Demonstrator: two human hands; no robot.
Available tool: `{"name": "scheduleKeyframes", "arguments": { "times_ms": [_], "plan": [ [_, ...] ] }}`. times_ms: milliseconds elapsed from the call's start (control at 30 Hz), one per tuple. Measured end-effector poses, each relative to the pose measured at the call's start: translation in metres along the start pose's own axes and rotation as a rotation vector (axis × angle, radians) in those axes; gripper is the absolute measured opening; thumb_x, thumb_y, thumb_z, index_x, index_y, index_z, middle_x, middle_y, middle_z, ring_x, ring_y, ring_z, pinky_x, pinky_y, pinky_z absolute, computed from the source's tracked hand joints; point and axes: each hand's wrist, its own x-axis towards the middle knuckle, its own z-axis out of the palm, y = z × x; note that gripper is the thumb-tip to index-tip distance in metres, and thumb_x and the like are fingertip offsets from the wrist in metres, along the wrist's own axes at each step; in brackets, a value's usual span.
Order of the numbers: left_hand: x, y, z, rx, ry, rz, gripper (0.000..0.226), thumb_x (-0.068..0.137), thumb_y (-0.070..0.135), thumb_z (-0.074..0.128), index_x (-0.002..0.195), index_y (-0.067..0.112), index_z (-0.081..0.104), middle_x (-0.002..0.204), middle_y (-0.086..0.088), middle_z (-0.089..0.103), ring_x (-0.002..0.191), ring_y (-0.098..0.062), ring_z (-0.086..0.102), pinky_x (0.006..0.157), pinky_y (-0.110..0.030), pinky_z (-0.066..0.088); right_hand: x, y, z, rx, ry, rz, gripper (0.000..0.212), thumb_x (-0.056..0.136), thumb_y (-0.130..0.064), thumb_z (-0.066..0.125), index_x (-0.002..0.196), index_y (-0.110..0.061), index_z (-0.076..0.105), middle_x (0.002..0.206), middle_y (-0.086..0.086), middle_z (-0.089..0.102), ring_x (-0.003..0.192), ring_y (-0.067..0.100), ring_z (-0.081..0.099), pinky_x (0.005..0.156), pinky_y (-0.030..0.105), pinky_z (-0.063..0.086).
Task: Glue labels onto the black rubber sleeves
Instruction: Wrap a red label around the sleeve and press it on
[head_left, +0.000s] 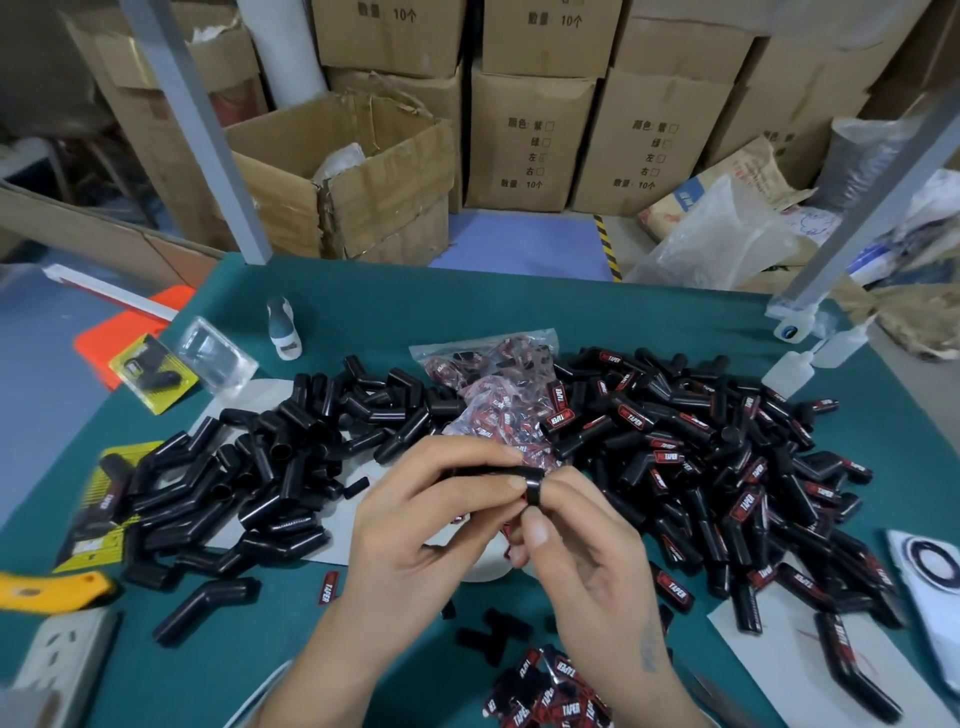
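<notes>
Green bench mat (467, 306), cartons behind. Left hand (415, 525) and right hand (576, 545) pinch one black rubber sleeve (511, 475) between fingertips; unlabelled pile (249, 467) lies beyond the left fingers. Sleeve judged light, pliable, grippy: hold by its ends, label face clear.

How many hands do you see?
2: the left hand and the right hand, at the table's near middle, both pinching one black sleeve.
</notes>
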Motion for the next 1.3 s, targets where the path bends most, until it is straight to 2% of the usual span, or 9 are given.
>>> {"name": "scheduleKeyframes", "arguments": {
  "times_ms": [133,200,333,667,900,1033,1167,1300],
  "plan": [
    [0.002,0.000,-0.001,-0.076,0.014,-0.024,0.020,0.093,0.007,0.076,0.110,0.017,0.079,0.121,0.003,0.071,0.107,-0.024,0.072,0.089,-0.028,0.057,0.002,-0.003,-0.002,0.100,0.022,0.033,0.029,0.102,-0.033,0.053,0.083,-0.016,0.066,0.082,-0.002,0.057,0.075,0.019,0.061,0.072,0.024,0.051],
    [0.003,-0.002,-0.001,-0.099,0.016,-0.022,0.023,0.092,0.002,0.076,0.111,0.015,0.078,0.121,0.001,0.072,0.107,-0.024,0.072,0.090,-0.028,0.057,0.002,-0.002,-0.002,0.156,0.039,0.063,0.031,0.103,-0.036,0.055,0.081,-0.017,0.066,0.081,-0.002,0.057,0.075,0.016,0.060,0.074,0.020,0.050],
    [0.000,-0.007,-0.002,-0.126,0.045,-0.010,0.024,0.089,-0.002,0.078,0.108,0.012,0.077,0.119,-0.003,0.074,0.106,-0.029,0.074,0.089,-0.035,0.059,0.002,0.002,-0.002,0.213,0.048,0.079,0.041,0.103,-0.051,0.056,0.083,-0.017,0.068,0.081,-0.004,0.058,0.075,0.014,0.058,0.076,0.021,0.049],
    [0.001,-0.003,-0.003,-0.153,0.038,-0.017,0.019,0.091,0.000,0.078,0.108,0.009,0.076,0.119,-0.002,0.074,0.107,-0.028,0.074,0.091,-0.034,0.058,0.002,0.007,0.001,0.234,0.053,0.056,0.032,0.105,-0.047,0.058,0.089,-0.021,0.068,0.079,-0.002,0.057,0.076,0.017,0.057,0.075,0.022,0.050],
    [0.000,-0.003,-0.001,-0.180,0.052,0.011,0.019,0.092,0.000,0.078,0.108,0.009,0.073,0.121,-0.003,0.074,0.108,-0.032,0.075,0.089,-0.042,0.060,0.000,0.009,0.000,0.267,0.048,0.073,0.032,0.105,-0.047,0.058,0.093,-0.019,0.070,0.080,-0.003,0.057,0.075,0.016,0.056,0.077,0.024,0.049],
    [-0.002,-0.005,0.000,-0.195,0.083,-0.075,0.013,0.094,0.009,0.079,0.103,0.016,0.071,0.118,0.000,0.076,0.108,-0.032,0.075,0.085,-0.047,0.061,0.003,0.011,0.000,0.249,0.034,0.086,0.035,0.104,-0.050,0.058,0.091,-0.019,0.068,0.080,-0.005,0.056,0.076,0.016,0.056,0.078,0.024,0.049],
    [-0.001,-0.011,0.001,-0.181,0.069,-0.131,0.014,0.096,0.013,0.078,0.103,0.021,0.070,0.118,0.000,0.076,0.110,-0.031,0.074,0.085,-0.046,0.060,0.008,0.011,0.002,0.255,0.024,0.125,0.035,0.101,-0.055,0.058,0.091,-0.024,0.070,0.079,-0.004,0.058,0.075,0.015,0.057,0.077,0.025,0.049],
    [0.002,-0.013,0.001,-0.188,0.054,-0.156,0.029,0.097,0.016,0.077,0.113,0.037,0.065,0.119,0.002,0.076,0.111,-0.029,0.073,0.082,-0.034,0.060,0.013,0.015,0.000,0.251,-0.016,0.156,0.019,0.101,-0.043,0.059,0.096,-0.032,0.073,0.079,-0.010,0.056,0.071,0.010,0.053,0.073,0.020,0.047]
  ]
}}
